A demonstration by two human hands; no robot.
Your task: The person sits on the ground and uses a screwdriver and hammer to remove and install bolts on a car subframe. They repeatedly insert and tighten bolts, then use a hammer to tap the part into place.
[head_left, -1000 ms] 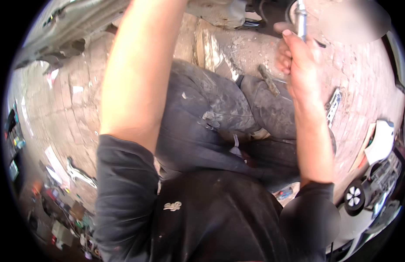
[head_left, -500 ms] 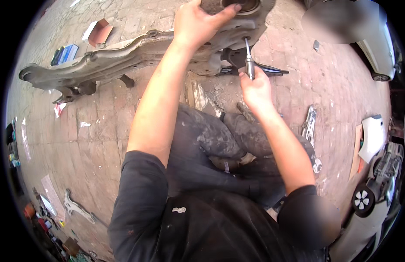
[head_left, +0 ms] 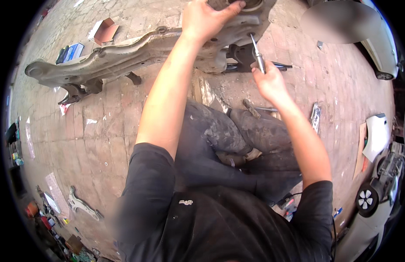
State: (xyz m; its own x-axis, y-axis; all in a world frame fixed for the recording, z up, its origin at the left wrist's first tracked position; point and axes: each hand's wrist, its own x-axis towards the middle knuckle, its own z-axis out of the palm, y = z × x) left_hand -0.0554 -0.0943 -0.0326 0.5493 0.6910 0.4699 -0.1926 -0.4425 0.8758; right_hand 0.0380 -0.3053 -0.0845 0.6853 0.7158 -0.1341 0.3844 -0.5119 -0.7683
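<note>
My left hand (head_left: 202, 19) grips the top of a long, dirty grey metal subframe (head_left: 137, 52) at its right end, the thumb over a round bushing opening (head_left: 254, 5). My right hand (head_left: 268, 81) is closed around a slim metal tool (head_left: 259, 59) with a thin shank, whose tip is at a small hole in the subframe below that bushing. Dark metal pieces (head_left: 239, 54) show behind the tool. My dusty trousered legs are bent beneath my arms, with a worn hammer-like bar (head_left: 250, 108) and a silver metal piece (head_left: 316, 115) lying beside them on the paving.
Behind the subframe lie an open cardboard box (head_left: 107, 30) and a blue box (head_left: 73, 52). A metal control arm (head_left: 82, 203) and assorted clutter are at lower left. On the right are white cars (head_left: 386, 61) and a white panel (head_left: 375, 135) beside cardboard.
Since a second ago the view has lifted to show the subframe and my left hand on it. In the last half second both hands shifted slightly right, the right one also upward, tool still held.
</note>
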